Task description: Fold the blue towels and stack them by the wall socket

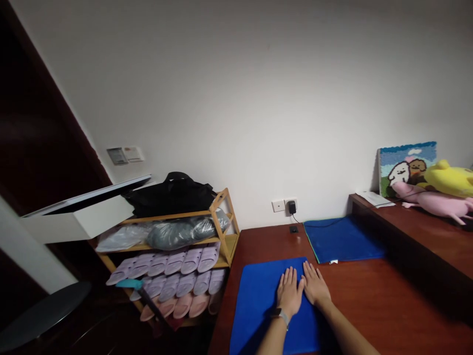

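A blue cloth [254, 301] lies spread out on the dark red wooden table [369, 296]. My left hand [290, 292], with a watch on its wrist, rests flat on the cloth, fingers stretched out. Close beside it, my right hand [315, 285] lies flat along the cloth's right edge, its thumb touching or nearly touching the left one. Farther back on the table is a second blue cloth [343, 241] with a green edge and a small white tag.
A wooden rack [225, 231] at the left holds several slippers [185, 261], wrapped bundles, a black bag [173, 195] and a white box [99, 217]. A plugged-in adapter [292, 207] trails a cord over the table. Plush toys [436, 199] sit on a raised ledge at the right.
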Available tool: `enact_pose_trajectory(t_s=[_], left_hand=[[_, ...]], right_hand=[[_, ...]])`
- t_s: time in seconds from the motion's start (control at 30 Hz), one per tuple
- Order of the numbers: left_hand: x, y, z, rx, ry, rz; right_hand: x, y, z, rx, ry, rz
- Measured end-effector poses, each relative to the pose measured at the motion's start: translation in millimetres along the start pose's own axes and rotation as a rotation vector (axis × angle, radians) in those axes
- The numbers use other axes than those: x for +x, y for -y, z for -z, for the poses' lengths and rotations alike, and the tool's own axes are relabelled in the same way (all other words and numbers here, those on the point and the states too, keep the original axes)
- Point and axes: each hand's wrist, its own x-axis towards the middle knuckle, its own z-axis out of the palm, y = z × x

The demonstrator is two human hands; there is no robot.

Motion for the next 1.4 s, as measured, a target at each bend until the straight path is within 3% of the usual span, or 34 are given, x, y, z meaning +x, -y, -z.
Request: enact_pose_trajectory(t_s=[0.07,0.13,0.3,0.43,0.53,0.7,0.9,0.97,1.03,1.2,1.27,1.33,1.4], left_hand=[[-3,-6,-2.8,-0.014,0.021,-0.004],[-14,7,4.7,0.003,0.042,0.011],[-70,80,42.6,0.141,0.082,0.226],[-108,125,54.5,0.204,0.05,0.376],[-116,133,53.0,0.201,0.009,0.345],[-111,125,52.7,0.194,-0.011,0.333],[-111,130,55.8,0.225,-0.008,0.345],[-108,124,57.5,0.25,-0.025,0.343],[-100,103,57.4,0.245,-0.055,0.298],[-67,9,36.8,0.078,-0.008,0.024],[-58,-20,24.0,0.016,0.044,-0.022],[-57,-30,15.3,-0.015,0.076,-0.021],[-64,-21,14.3,-0.008,0.085,-0.006]], right_hand=[[-1,0,0,-0.004,-0.004,0.008],[-2,0,1,-0.007,-0.007,-0.005],[-2,6,6,-0.022,-0.003,-0.034],[-11,8,8,-0.026,0.007,-0.081],[-31,8,4,-0.019,-0.035,-0.097],[-71,9,-6,-0.019,-0.037,-0.08],[-83,15,0,-0.013,-0.014,-0.082],[-82,17,2,-0.013,-0.014,-0.082],[-81,17,3,-0.015,-0.02,-0.081],[-84,17,9,-0.02,-0.022,-0.074],[-85,17,11,-0.032,-0.01,-0.061],[-86,16,11,-0.036,-0.01,-0.05],[-86,16,11,-0.035,-0.024,-0.057]])
